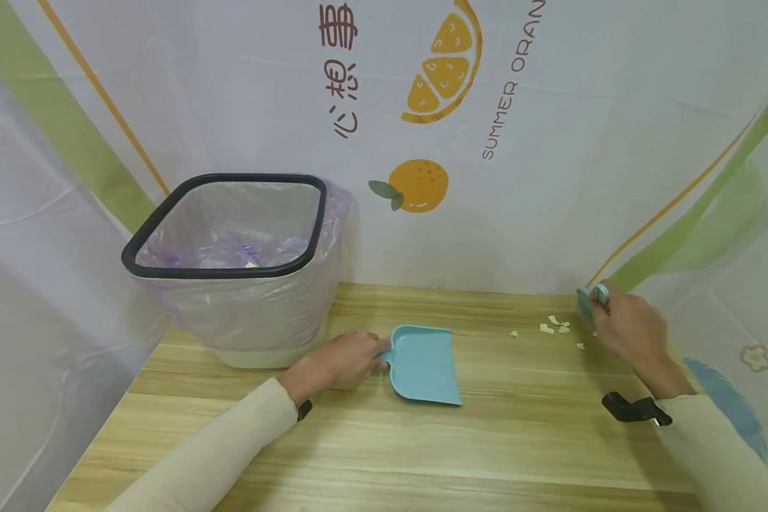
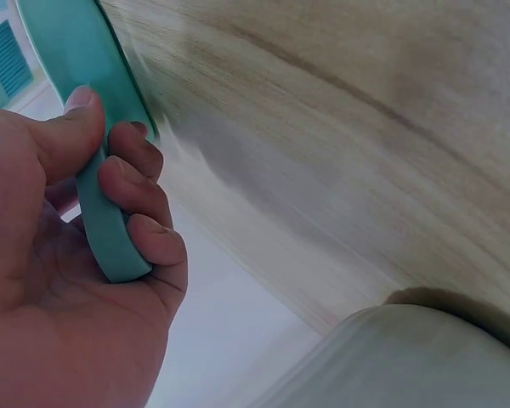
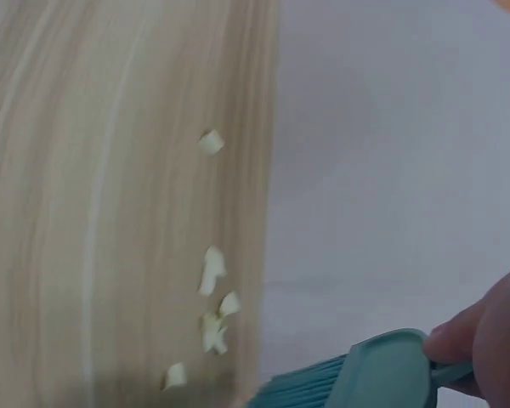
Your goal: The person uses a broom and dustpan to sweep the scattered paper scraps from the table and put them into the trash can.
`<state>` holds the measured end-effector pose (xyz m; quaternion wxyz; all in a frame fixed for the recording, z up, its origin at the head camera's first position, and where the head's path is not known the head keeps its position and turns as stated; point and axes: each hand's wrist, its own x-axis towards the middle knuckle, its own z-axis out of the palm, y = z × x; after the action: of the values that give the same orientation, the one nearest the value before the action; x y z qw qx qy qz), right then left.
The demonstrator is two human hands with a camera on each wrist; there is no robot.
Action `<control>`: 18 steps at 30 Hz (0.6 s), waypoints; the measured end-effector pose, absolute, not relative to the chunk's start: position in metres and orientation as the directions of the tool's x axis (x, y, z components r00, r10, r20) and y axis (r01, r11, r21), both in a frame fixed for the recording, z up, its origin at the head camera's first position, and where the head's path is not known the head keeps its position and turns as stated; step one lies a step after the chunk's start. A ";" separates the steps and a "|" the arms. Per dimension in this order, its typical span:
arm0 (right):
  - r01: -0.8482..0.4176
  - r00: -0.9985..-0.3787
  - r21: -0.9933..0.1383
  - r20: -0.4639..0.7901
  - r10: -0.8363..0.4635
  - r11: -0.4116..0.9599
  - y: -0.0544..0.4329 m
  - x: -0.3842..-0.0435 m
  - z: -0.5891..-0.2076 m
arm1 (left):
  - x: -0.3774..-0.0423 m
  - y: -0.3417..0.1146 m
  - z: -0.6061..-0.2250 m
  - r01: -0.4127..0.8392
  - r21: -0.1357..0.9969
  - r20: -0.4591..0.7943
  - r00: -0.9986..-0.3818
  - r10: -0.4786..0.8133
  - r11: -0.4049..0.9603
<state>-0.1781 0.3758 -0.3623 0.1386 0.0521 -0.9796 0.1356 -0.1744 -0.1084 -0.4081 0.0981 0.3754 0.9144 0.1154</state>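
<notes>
My left hand (image 1: 350, 357) grips the handle of a light blue dustpan (image 1: 425, 366), which lies on the wooden table with its wide edge facing right. In the left wrist view the fingers curl round the dustpan's handle (image 2: 110, 225). Over at the table's far right, my right hand (image 1: 633, 333) holds a small blue-green brush (image 3: 387, 374) by its handle, bristles toward the table. Several pale yellow scraps (image 1: 546, 328) lie just left of the brush. The right wrist view shows these scraps (image 3: 211, 270) near the table's edge.
A bin (image 1: 262, 313) with a black rim and purple-tinted liner stands at the back left, some litter inside. A white printed cloth (image 1: 550, 213) hangs behind the wooden table (image 1: 384, 455). Table surface lies between the dustpan and the scraps.
</notes>
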 end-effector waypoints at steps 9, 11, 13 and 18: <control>-0.111 -0.970 -0.245 0.237 -0.052 0.963 0.388 -0.185 -0.375 | -0.173 -0.108 -0.407 0.662 0.288 -0.095 -0.699 0.709 0.692; -0.120 -0.969 -0.237 0.237 -0.062 0.964 0.386 -0.186 -0.377 | -0.173 -0.108 -0.406 0.662 0.291 -0.094 -0.698 0.710 0.690; -0.128 -0.968 -0.227 0.241 -0.072 0.965 0.384 -0.187 -0.379 | -0.174 -0.108 -0.407 0.663 0.290 -0.092 -0.698 0.710 0.690; -0.167 -0.963 -0.221 0.246 -0.111 0.961 0.372 -0.188 -0.381 | -0.174 -0.108 -0.408 0.664 0.285 -0.094 -0.698 0.710 0.691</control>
<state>-0.1877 0.3721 -0.3812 0.1163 0.0708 -0.9833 0.1206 -0.1745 -0.1076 -0.4076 0.0990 0.3757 0.9142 0.1152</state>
